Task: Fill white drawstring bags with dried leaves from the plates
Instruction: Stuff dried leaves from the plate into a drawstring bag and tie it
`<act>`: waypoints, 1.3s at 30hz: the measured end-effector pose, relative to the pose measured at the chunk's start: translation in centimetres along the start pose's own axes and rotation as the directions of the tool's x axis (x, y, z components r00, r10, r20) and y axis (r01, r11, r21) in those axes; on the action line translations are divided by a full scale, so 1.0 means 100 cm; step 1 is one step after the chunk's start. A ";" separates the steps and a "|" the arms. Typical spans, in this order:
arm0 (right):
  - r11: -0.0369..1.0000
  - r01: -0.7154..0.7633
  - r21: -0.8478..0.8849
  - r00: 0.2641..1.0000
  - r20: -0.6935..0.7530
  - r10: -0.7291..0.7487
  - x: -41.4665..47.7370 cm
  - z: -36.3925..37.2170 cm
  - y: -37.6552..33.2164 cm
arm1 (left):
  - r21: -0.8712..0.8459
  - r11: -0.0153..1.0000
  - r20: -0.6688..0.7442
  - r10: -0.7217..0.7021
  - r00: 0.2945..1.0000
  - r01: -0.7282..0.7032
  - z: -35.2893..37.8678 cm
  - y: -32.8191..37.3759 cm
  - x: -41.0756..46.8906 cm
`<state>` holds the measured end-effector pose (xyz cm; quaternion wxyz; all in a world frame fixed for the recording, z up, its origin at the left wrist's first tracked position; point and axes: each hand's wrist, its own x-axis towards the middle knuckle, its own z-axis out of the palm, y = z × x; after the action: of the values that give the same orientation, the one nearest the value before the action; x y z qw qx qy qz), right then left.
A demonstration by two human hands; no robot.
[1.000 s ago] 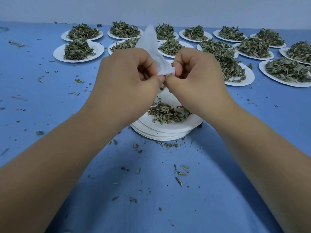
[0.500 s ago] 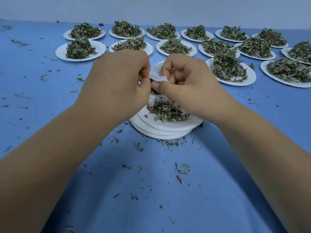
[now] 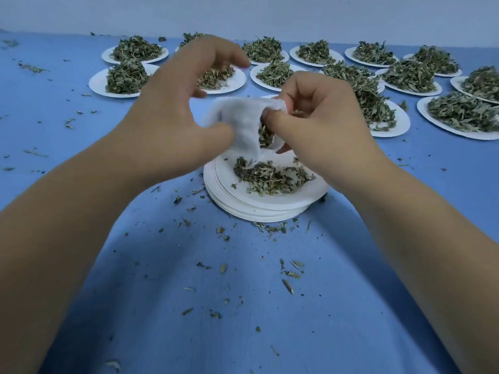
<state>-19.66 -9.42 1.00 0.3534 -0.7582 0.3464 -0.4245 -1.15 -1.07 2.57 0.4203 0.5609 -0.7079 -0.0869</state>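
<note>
A white drawstring bag (image 3: 240, 122) hangs open between my hands, just above a stack of white plates (image 3: 259, 206). My left hand (image 3: 172, 114) pinches the bag's left side with the thumb while its other fingers are spread above. My right hand (image 3: 318, 125) grips the bag's right rim and pushes dried leaves into its mouth; some leaves (image 3: 266, 136) show inside. A small pile of dried leaves (image 3: 272, 176) lies on the top plate under the bag.
Several white plates heaped with dried leaves stand in rows across the back of the blue table, such as the far-left plate (image 3: 121, 79) and the right plate (image 3: 461, 114). Leaf crumbs (image 3: 289, 271) are scattered on the table near me.
The bag was bunched tight between both fists; now its mouth is spread open. My left fingers have lifted and spread, and leaves are inside the bag.
</note>
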 end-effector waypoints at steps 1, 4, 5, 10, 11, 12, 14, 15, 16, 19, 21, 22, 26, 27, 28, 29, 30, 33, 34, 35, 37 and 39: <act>0.996 -0.013 0.086 1.000 0.009 0.012 0.000 0.000 -0.002 | 0.064 0.998 0.075 0.020 0.997 -0.025 -0.003 -0.003 -0.001; 0.959 -0.056 0.280 0.998 0.021 0.052 -0.002 0.003 -0.007 | 0.114 0.992 0.238 0.032 0.971 -0.061 -0.001 -0.010 -0.002; 0.944 -0.073 0.322 0.997 0.026 0.069 -0.002 0.004 -0.008 | 0.113 0.992 0.244 0.026 0.969 -0.055 0.001 -0.012 -0.002; 0.950 -0.099 0.297 0.994 -0.017 0.109 -0.005 0.010 -0.012 | 0.224 0.973 0.006 0.051 0.999 -0.052 0.011 -0.014 -0.001; 0.969 -0.064 0.237 0.996 -0.048 0.078 -0.006 0.010 -0.012 | 0.246 0.968 -0.008 0.051 0.999 -0.048 0.012 -0.015 -0.002; 0.989 -0.012 0.147 0.996 -0.087 0.025 -0.007 0.008 -0.013 | 0.264 0.964 -0.016 0.044 0.999 -0.038 0.014 -0.016 -0.002; 0.994 0.102 -0.045 0.984 -0.142 -0.108 -0.008 0.002 -0.016 | 0.272 0.962 -0.041 0.000 0.999 0.011 0.015 -0.019 -0.001; 0.986 0.145 -0.082 0.979 -0.131 -0.155 -0.008 -0.002 -0.017 | 0.255 0.966 -0.063 -0.025 0.998 0.041 0.014 -0.020 -0.001; 0.983 0.168 -0.073 0.981 -0.087 -0.174 -0.009 -0.005 -0.018 | 0.234 0.970 -0.083 -0.043 0.996 0.061 0.014 -0.021 0.000; 0.983 0.170 -0.069 0.969 0.192 -0.154 -0.016 -0.003 -0.019 | 0.204 0.977 -0.096 -0.047 0.994 0.066 0.015 -0.022 -0.001; 0.992 0.110 -0.065 0.928 0.365 -0.079 -0.019 0.001 -0.019 | 0.223 0.974 -0.092 -0.016 0.996 0.036 0.017 -0.021 -0.001; 0.996 0.081 -0.042 0.911 0.408 -0.057 -0.019 0.002 -0.019 | 0.248 0.969 -0.088 0.003 0.996 0.019 0.018 -0.021 -0.001; 0.998 0.057 0.016 0.900 0.432 -0.058 -0.017 0.000 -0.018 | 0.332 0.943 -0.089 0.058 0.994 -0.025 0.017 -0.015 -0.001; 0.998 0.055 0.024 0.898 0.435 -0.059 -0.018 0.000 -0.018 | 0.358 0.933 -0.081 0.066 0.994 -0.033 0.017 -0.013 -0.001; 0.998 0.057 0.024 0.894 0.443 -0.062 -0.018 0.000 -0.018 | 0.388 0.920 -0.067 0.080 0.995 -0.048 0.017 -0.010 -0.001; 0.998 0.063 0.015 0.888 0.456 -0.063 -0.018 -0.001 -0.020 | 0.415 0.907 -0.051 0.100 0.994 -0.070 0.018 -0.007 0.000; 0.997 0.075 0.007 0.878 0.473 -0.069 -0.018 -0.001 -0.021 | 0.434 0.895 -0.034 0.124 0.992 -0.097 0.018 -0.004 0.001; 0.995 0.095 -0.029 0.862 0.503 -0.067 -0.018 -0.002 -0.026 | 0.469 0.867 0.030 0.172 0.985 -0.165 0.015 0.006 0.002; 0.993 0.112 -0.043 0.858 0.509 -0.075 -0.018 -0.003 -0.026 | 0.485 0.856 0.052 0.178 0.983 -0.180 0.015 0.007 0.002; 0.990 0.129 -0.058 0.853 0.515 -0.081 -0.018 -0.003 -0.026 | 0.497 0.847 0.065 0.182 0.981 -0.190 0.015 0.008 0.002; 0.988 0.142 -0.067 0.870 0.484 -0.092 -0.018 -0.002 -0.026 | 0.490 0.853 0.037 0.187 0.982 -0.181 0.014 0.006 0.001; 0.989 0.140 -0.035 0.907 0.406 -0.114 -0.020 -0.001 -0.026 | 0.465 0.876 -0.031 0.163 0.986 -0.130 0.011 0.003 0.000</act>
<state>-19.96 -6.51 2.42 0.3644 -0.8611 0.2295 -0.2703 -2.13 -1.34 2.00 0.3046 0.5921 -0.7336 0.1355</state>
